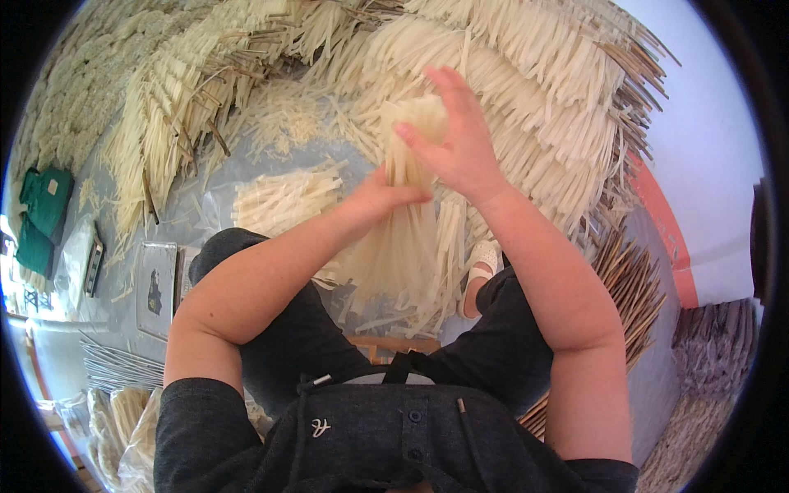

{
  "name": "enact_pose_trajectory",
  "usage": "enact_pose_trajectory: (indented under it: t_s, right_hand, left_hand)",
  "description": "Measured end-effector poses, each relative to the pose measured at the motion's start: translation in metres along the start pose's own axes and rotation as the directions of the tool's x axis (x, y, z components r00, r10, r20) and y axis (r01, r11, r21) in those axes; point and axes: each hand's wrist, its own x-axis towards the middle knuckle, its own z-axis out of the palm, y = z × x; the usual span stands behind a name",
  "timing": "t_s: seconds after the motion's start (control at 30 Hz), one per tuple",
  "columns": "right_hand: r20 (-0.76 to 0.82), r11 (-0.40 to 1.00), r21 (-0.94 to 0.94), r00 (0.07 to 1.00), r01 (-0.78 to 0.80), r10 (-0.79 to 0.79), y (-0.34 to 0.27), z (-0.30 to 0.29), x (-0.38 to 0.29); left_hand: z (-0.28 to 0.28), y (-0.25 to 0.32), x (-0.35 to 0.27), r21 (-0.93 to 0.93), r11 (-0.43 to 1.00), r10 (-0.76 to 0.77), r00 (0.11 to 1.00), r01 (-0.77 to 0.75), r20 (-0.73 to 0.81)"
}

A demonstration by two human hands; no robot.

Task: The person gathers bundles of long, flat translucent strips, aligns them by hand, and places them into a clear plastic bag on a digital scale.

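Note:
Before my chest a bundle of pale, translucent flat dried noodles hangs upright, its loose strands fanning out downward between my knees. My left hand grips it around the middle, with the thumb across the front. At the folded top of the bundle is my right hand, its thumb and fingers spread wide on either side; whether the palm touches the noodles is hard to see. Below and to the left, a stack of short cut noodles lies on clear plastic on the floor.
Large heaps of noodles on sticks rise ahead and to the right. Bare wooden sticks lie by my right elbow. On the left are a metal-framed scale or tray, a green cloth item, thin metal rods and plastic-wrapped bundles.

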Motion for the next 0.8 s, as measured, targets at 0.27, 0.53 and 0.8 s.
enact_pose_trajectory:
  t_s: [0.27, 0.53, 0.8]
  right_hand:
    - [0.799, 0.238, 0.462, 0.517, -0.855, 0.307, -0.022, -0.010, -0.001]
    - [0.639, 0.648, 0.327, 0.666, -0.688, 0.384, -0.027, 0.016, -0.019]
    - [0.642, 0.840, 0.133, 0.691, -0.526, 0.332, -0.032, 0.012, -0.015]
  left_hand:
    - [-0.020, 0.022, 0.001, -0.464, 0.885, 0.022, 0.999, -0.039, -0.041]
    - [-0.016, 0.015, 0.005, -0.067, 0.976, 0.199, 0.975, -0.206, -0.102]
    - [-0.042, 0.039, 0.011, -0.348, 0.909, 0.130, 0.951, -0.227, -0.281]
